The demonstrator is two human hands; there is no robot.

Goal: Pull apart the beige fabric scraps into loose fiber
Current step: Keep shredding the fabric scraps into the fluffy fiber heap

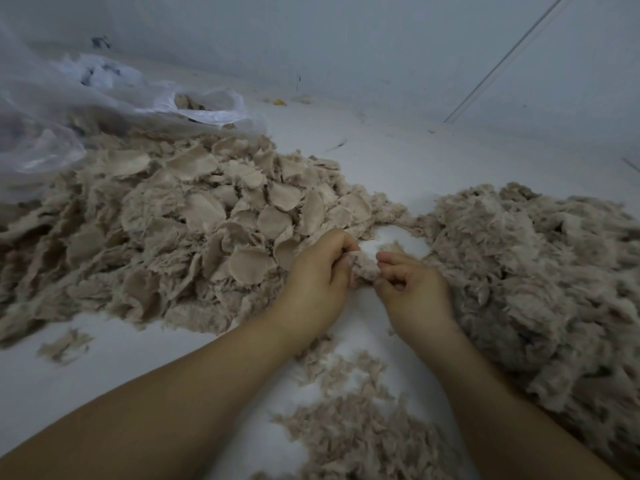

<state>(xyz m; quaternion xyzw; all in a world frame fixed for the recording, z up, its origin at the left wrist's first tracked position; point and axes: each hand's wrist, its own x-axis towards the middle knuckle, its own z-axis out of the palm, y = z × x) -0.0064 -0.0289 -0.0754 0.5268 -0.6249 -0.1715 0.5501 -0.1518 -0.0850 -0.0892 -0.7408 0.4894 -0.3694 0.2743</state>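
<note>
Leftmost, a clear plastic bag point(52, 109) is lying behind the pile of unpicked scraps point(194, 216), which is spreading across the white tabletop point(398, 157). At center, the left hand point(318, 275) and right hand point(412, 289) are pinching one beige scrap point(365, 268) between curled fingers, at opposite edges. It is looking soft, light and fuzzy, probably tearing easily when gripped near the edges. Rightward, loose fiber point(526, 268) is heaping up; nothing is blocking the hands.
</note>
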